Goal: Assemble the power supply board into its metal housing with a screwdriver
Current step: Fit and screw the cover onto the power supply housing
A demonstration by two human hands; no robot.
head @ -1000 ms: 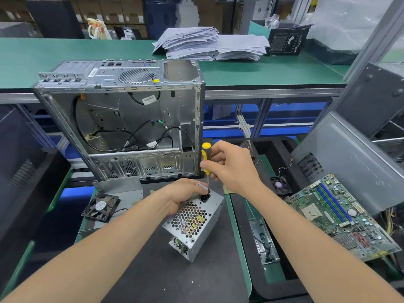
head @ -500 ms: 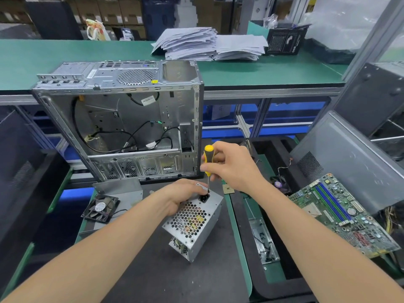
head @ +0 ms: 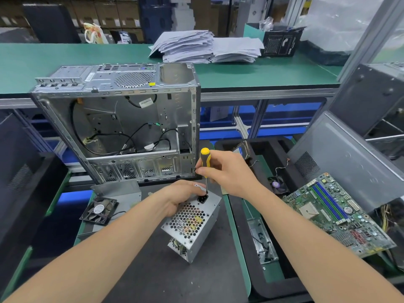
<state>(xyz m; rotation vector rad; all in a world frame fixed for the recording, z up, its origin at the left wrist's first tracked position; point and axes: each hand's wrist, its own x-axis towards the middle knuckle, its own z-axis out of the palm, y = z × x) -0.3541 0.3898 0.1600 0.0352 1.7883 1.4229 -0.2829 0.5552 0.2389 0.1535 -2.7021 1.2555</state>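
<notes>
The silver metal power supply housing (head: 192, 226), with a honeycomb grille on top, stands on the dark mat in front of me. My left hand (head: 179, 195) grips its far upper corner. My right hand (head: 227, 171) holds a screwdriver (head: 205, 162) with a yellow-and-black handle upright. Its thin shaft points down to the housing's top edge beside the black power socket. The tip is partly hidden by my left fingers. The board inside shows only through the grille.
An open silver computer case (head: 122, 125) stands just behind the housing. A black fan (head: 99, 211) and a metal cover lie at the left. A green motherboard (head: 336, 215) leans at the right, with a grey side panel (head: 349, 158) behind it. Paper stacks (head: 203, 47) sit on the far green bench.
My right hand has turned a little on the screwdriver handle; the tool stays upright on the housing. My left hand and the housing have not moved.
</notes>
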